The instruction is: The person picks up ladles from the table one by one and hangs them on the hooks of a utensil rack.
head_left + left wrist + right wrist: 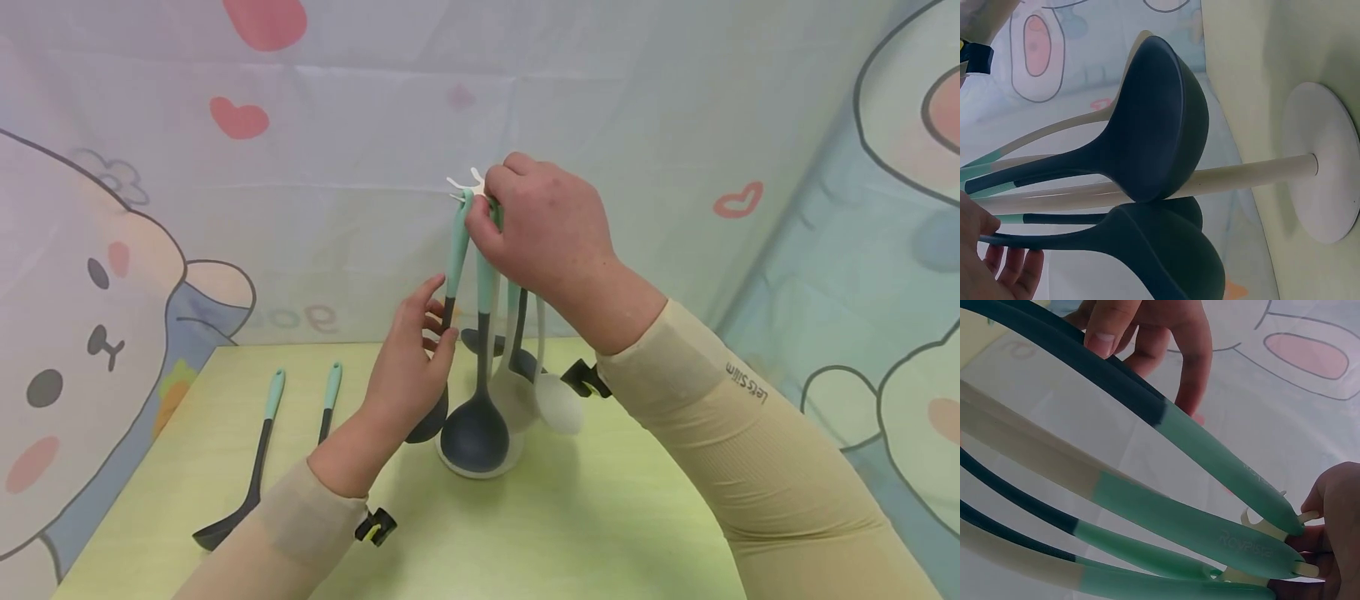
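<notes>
Near the middle of the table stands a white utensil stand [1260,173] with a round base and hooks at its top. Several utensils with mint handles hang from it, among them a deep navy ladle [475,435], a white ladle [558,404] and a pale, broad utensil [512,404]. My left hand [405,362] pinches the dark shaft of a second navy ladle [1172,250] between thumb and fingers, left of the first. That ladle's handle top touches a hook. At the top of the stand my right hand [555,225] curls its fingers round the hooks, which are partly hidden behind it.
On the pale green table [615,508], a dark utensil with a mint handle [258,462] lies at the left. Beside it another mint-handled utensil [330,400] is partly hidden by my left arm. A cartoon-printed cloth [360,108] hangs behind the table.
</notes>
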